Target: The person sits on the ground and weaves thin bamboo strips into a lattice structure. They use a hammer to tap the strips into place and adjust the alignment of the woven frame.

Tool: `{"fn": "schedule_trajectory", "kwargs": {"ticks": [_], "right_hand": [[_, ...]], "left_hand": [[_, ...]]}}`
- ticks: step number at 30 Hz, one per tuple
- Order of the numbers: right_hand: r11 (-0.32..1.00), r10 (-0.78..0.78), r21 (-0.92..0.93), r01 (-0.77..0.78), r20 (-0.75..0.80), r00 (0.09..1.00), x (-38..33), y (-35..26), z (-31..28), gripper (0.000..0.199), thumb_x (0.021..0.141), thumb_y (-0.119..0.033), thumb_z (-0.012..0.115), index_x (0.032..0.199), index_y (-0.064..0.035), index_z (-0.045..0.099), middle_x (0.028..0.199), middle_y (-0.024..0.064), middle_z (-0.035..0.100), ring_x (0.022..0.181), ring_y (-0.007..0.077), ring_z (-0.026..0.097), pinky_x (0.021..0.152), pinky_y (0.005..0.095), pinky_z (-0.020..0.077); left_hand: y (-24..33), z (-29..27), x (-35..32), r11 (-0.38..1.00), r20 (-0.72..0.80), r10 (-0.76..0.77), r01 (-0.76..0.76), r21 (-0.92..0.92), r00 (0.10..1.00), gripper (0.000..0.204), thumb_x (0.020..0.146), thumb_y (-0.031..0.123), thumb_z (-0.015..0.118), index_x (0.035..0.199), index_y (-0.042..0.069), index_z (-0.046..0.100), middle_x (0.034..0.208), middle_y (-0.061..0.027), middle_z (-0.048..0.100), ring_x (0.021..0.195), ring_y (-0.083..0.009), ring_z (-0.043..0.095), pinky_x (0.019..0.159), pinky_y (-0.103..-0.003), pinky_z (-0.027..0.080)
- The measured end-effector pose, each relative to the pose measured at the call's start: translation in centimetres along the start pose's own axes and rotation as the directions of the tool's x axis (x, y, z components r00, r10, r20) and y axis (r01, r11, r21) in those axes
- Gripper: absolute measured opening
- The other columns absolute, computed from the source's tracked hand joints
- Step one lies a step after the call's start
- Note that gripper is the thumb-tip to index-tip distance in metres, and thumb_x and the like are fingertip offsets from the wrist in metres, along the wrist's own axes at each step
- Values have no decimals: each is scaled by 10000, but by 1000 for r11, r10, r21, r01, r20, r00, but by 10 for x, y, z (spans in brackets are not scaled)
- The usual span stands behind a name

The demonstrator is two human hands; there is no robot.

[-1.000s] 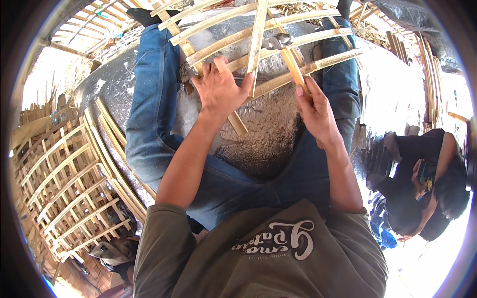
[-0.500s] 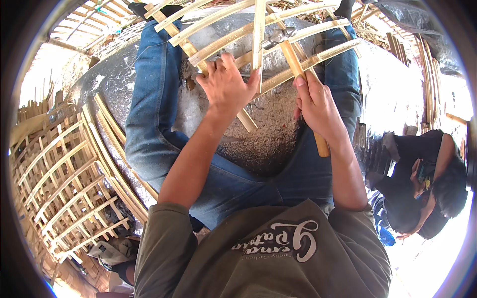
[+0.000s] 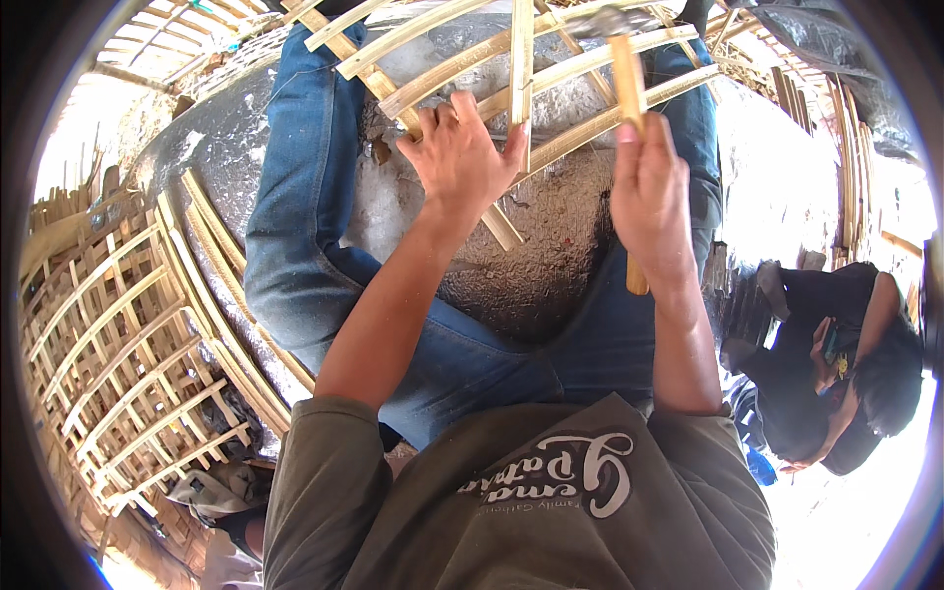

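Between my knees lies a lattice of pale bamboo strips, curved slats crossing straighter ones. My left hand grips its near part, thumb against an upright strip and fingers by a slanting strip. The fingers' undersides are hidden. My right hand is wrapped around the wooden handle of a hammer. The hammer's metal head, smeared by motion, is over the lattice's far right part. The butt of the handle sticks out below my right wrist. No nail can be made out.
A finished-looking woven bamboo panel stands at the left, beside long loose strips. Under the lattice is a dark, shiny, worn surface. Another person sits bent over at the right. Upright slats lean at the far right.
The hammer and my right hand have moved right and slightly away from the lattice's middle upright strip. My left hand and the lattice have shifted a little to the right.
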State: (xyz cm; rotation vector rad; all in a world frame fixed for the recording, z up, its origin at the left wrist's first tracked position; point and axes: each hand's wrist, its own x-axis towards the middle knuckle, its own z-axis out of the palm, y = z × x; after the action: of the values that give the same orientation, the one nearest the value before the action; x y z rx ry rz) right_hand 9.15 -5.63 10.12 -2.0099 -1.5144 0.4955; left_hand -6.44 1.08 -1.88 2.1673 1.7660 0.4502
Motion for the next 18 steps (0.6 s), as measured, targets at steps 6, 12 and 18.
{"fn": "schedule_trajectory", "kwargs": {"ticks": [6, 12, 18], "right_hand": [[999, 24, 28, -23, -39, 999, -1, -1, -1, 180, 1062, -132, 471, 1018, 40, 493, 753, 298, 624, 722, 485, 651, 563, 496, 463], [998, 39, 42, -40, 37, 999, -11, 17, 12, 179, 1062, -163, 481, 1039, 13, 497, 773, 300, 624, 766, 520, 621, 585, 516, 460], [998, 56, 39, -59, 55, 997, -17, 21, 11, 184, 1060, -169, 489, 1026, 12, 496, 770, 301, 625, 757, 520, 619, 590, 530, 454]], "left_hand": [[0, -2, 2, 999, 54, -37, 35, 40, 998, 638, 894, 582, 632, 1203, 45, 479, 1123, -146, 677, 1162, -346, 552, 923, -638, 366], [3, -2, 1, 999, 55, -42, 40, 36, 998, 636, 891, 593, 638, 1208, 62, 493, 1098, -124, 688, 1153, -344, 561, 920, -638, 368], [1, 0, 0, 998, 28, -39, 37, 50, 999, 623, 888, 582, 646, 1200, 65, 491, 1077, -125, 691, 1137, -341, 563, 899, -637, 376]]}}
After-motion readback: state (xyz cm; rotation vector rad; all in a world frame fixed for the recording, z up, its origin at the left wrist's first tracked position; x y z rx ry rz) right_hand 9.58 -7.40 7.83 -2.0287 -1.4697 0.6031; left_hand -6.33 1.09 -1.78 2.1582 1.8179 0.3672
